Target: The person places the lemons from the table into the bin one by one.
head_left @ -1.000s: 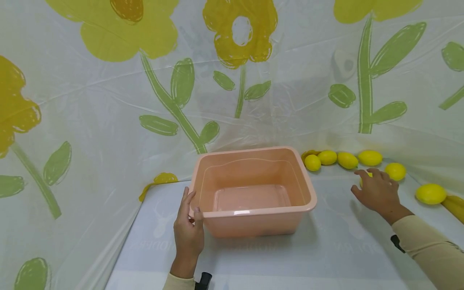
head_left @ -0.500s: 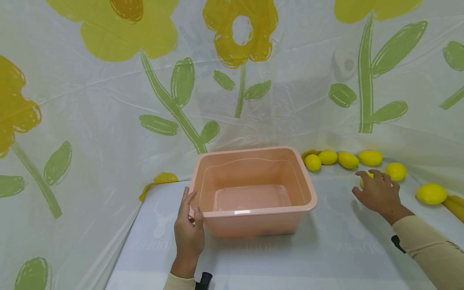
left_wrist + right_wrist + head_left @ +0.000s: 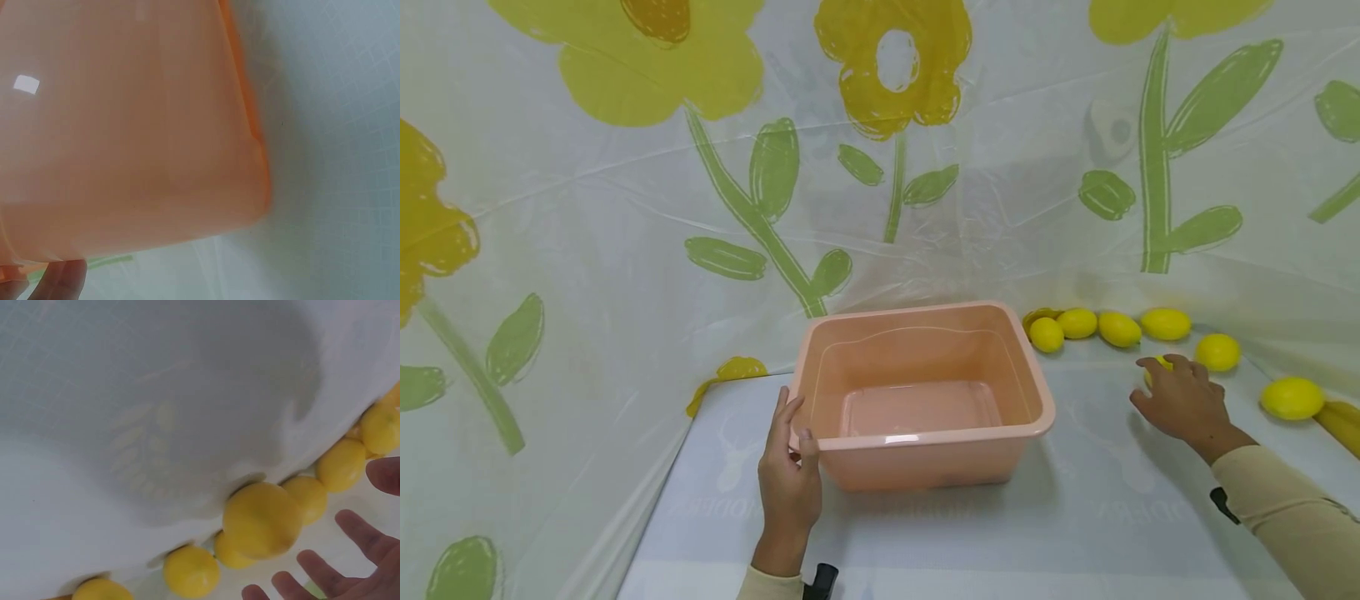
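A peach-coloured plastic basin [image 3: 917,462] stands upright on the white-covered table. My left hand [image 3: 790,483] holds its near left corner, thumb at the front rim and fingers along the left side. The left wrist view is mostly filled by the basin's outer wall [image 3: 137,125], with fingertips [image 3: 65,280] at its edge. On the right, my right hand [image 3: 1183,404] hovers with spread, bent fingers over a lemon [image 3: 1159,367], which it partly hides. In the right wrist view that lemon [image 3: 262,520] lies apart from the fingertips [image 3: 312,562].
Several other lemons [image 3: 1118,330] line the table's back edge, right of the basin. One lemon [image 3: 1292,398] lies farther right, beyond my right hand. A white sheet [image 3: 1015,208] printed with yellow flowers hangs behind the table.
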### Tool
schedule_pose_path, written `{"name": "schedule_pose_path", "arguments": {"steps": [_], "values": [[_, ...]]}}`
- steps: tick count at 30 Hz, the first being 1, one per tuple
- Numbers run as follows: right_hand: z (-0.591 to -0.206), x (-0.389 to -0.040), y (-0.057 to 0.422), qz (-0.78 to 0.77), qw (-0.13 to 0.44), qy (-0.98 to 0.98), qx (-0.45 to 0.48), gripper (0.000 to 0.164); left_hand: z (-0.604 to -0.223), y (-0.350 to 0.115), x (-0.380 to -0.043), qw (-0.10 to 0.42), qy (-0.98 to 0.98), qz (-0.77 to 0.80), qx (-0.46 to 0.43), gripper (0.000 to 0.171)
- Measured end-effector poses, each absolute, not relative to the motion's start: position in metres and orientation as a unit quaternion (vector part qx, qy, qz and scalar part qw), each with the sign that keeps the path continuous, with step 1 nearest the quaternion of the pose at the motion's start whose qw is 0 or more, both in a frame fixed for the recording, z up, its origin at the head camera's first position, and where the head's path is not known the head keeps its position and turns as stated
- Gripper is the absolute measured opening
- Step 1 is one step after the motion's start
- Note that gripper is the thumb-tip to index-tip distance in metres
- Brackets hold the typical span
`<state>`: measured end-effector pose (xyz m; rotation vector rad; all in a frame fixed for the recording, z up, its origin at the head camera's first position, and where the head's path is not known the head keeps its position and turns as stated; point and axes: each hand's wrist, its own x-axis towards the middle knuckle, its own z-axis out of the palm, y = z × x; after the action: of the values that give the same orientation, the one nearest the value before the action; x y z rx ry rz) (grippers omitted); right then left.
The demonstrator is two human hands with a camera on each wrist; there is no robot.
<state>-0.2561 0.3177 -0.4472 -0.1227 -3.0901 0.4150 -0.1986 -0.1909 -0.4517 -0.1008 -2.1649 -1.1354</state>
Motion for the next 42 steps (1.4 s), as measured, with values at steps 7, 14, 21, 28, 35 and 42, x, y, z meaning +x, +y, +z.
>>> {"name": "schedule_pose_path", "arguments": {"steps": [7, 14, 21, 28, 35, 42], "values": [[-0.45, -0.258, 0.323, 0.133, -0.001, -0.99, -0.047, 0.057, -0.451, -0.191, -0.199, 0.343, -0.831, -0.436, -0.041, 0.042], [-0.452, -0.26, 0.329, 0.132, -0.017, -0.99, -0.046, 0.058, -0.452, -0.19, -0.199, 0.34, -0.831, -0.438, -0.039, 0.042], [-0.454, -0.264, 0.334, 0.136, -0.025, -0.989, -0.046, 0.059, -0.451, -0.19, -0.199, 0.34, -0.832, -0.437, -0.039, 0.042], [-0.45, -0.269, 0.339, 0.14, -0.027, -0.989, -0.038, 0.063, -0.451, -0.191, -0.199, 0.339, -0.833, -0.436, -0.039, 0.042], [-0.451, -0.27, 0.345, 0.131, -0.013, -0.991, -0.033, 0.056, -0.451, -0.19, -0.198, 0.336, -0.835, -0.434, -0.036, 0.042], [-0.449, -0.272, 0.35, 0.127, -0.015, -0.991, -0.034, 0.057, -0.451, -0.191, -0.199, 0.341, -0.833, -0.434, -0.041, 0.042]]}}
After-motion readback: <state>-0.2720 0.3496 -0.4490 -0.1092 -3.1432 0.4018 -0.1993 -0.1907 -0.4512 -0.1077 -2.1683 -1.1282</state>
